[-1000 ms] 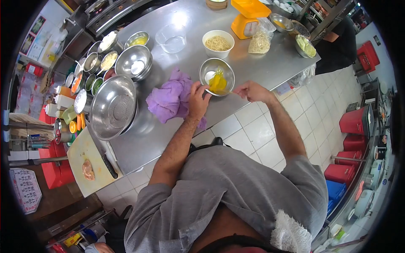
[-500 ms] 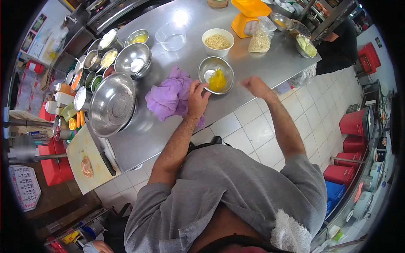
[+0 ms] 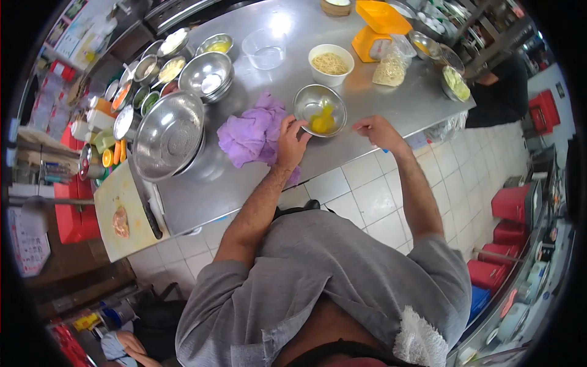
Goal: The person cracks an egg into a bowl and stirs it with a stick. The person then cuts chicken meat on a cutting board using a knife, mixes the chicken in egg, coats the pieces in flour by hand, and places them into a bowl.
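Gripping metal bowl [image 3: 307, 101] by rim: left hand [image 3: 292, 139] | right hand [image 3: 377, 131]: beside it, half-curled, hold unclear

No word, brand or number can be read with certainty. The white paper sheet with slanted corners [image 3: 29, 252] at far left bears rows of dark, number-like marks, blurred and partly covered by a hazy grey shape [image 3: 35, 215]. The pale dial [image 3: 379, 49] on the bright orange weighing scale [image 3: 364, 44], on the shiny metal worktop [image 3: 202, 202], is too small to make out.
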Demonstrator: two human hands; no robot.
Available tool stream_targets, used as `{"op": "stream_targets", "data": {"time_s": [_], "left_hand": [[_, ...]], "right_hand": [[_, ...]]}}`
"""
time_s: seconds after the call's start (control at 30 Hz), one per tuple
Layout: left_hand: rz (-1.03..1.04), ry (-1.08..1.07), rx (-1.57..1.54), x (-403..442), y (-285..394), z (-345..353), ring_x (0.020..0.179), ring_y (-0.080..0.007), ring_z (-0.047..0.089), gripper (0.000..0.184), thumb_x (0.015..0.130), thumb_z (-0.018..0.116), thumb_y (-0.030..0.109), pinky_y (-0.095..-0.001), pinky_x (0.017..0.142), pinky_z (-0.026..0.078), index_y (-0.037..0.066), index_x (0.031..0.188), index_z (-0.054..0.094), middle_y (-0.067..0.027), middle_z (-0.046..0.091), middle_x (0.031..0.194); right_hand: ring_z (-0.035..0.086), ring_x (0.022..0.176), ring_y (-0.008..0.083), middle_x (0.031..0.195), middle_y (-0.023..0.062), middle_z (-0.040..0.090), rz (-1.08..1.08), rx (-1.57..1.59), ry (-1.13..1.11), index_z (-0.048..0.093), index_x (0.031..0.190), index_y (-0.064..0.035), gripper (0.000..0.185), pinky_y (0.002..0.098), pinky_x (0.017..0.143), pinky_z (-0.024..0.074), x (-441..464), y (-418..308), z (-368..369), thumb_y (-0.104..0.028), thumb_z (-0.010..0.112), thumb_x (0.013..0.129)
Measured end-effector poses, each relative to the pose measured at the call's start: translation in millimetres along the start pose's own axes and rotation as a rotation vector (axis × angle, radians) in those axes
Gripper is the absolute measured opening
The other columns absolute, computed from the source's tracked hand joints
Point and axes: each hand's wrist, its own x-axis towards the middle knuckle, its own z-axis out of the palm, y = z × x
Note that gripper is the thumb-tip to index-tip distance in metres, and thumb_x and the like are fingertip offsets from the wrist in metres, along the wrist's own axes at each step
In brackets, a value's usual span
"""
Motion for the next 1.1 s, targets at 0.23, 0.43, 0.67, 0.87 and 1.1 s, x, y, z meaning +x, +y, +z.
{"op": "stream_targets", "data": {"time_s": [0.23,0.43,0.67,0.87,1.1], "left_hand": [[-0.125,0.128,-0.118,-2.5,-24.6,1.4,0.087,-0.0216,0.052,0.032,0.071,0.069,0.003,-0.0300,0.073,0.045,0.005,0.099,0.055,-0.0100,0.046,0.105],[-0.155,0.122,-0.140,-4.9,-30.3,-5.0,0.086,-0.0229,0.052,0.040,0.071,0.067,0.002,-0.0315,0.075,0.045,0.006,0.108,0.052,-0.0127,0.043,0.108],[-0.180,-0.050,-0.215,6.5,45.3,-106.4,0.080,-0.0175,0.054,0.034,0.079,0.062,0.011,-0.0289,0.066,0.044,0.004,0.111,0.053,-0.0119,0.050,0.099],[-0.304,-0.253,-0.739,-9.2,42.4,-268.3,0.070,-0.0085,0.054,0.017,0.087,0.056,0.012,-0.0235,0.061,0.044,0.001,0.100,0.058,-0.0026,0.056,0.083],[-0.391,-0.029,-0.802,-35.7,-10.3,-453.3,0.072,-0.0092,0.058,0.016,0.083,0.061,0.010,-0.0236,0.063,0.048,0.002,0.097,0.060,-0.0045,0.061,0.090]], "right_hand": [[0.056,0.085,0.0306,0.087,0.0147,0.058,-0.172,-0.344,0.225,0.062,0.101,-0.0044,0.023,0.0387,0.075,0.0448,-13.3,9.8,18.1,-0.006,0.052,0.080],[0.051,0.055,0.0134,0.073,0.0078,0.055,0.129,0.012,0.106,0.059,0.104,-0.0005,0.023,0.0287,0.050,0.0430,-22.9,12.5,44.4,-0.003,0.053,0.082],[0.048,0.051,0.0090,0.072,0.0030,0.057,-0.002,0.660,0.129,0.060,0.102,0.0011,0.020,0.0224,0.044,0.0365,-37.0,-65.0,91.3,-0.005,0.057,0.083],[0.048,0.056,0.0089,0.072,0.0039,0.058,-0.207,0.780,-0.054,0.060,0.100,0.0003,0.019,0.0213,0.048,0.0357,-1.4,-183.2,197.3,-0.009,0.060,0.084],[0.057,0.074,0.0146,0.089,0.0083,0.059,-0.442,0.496,-0.085,0.058,0.109,-0.0015,0.028,0.0254,0.065,0.0445,31.0,-298.2,304.9,-0.008,0.062,0.082]]}}
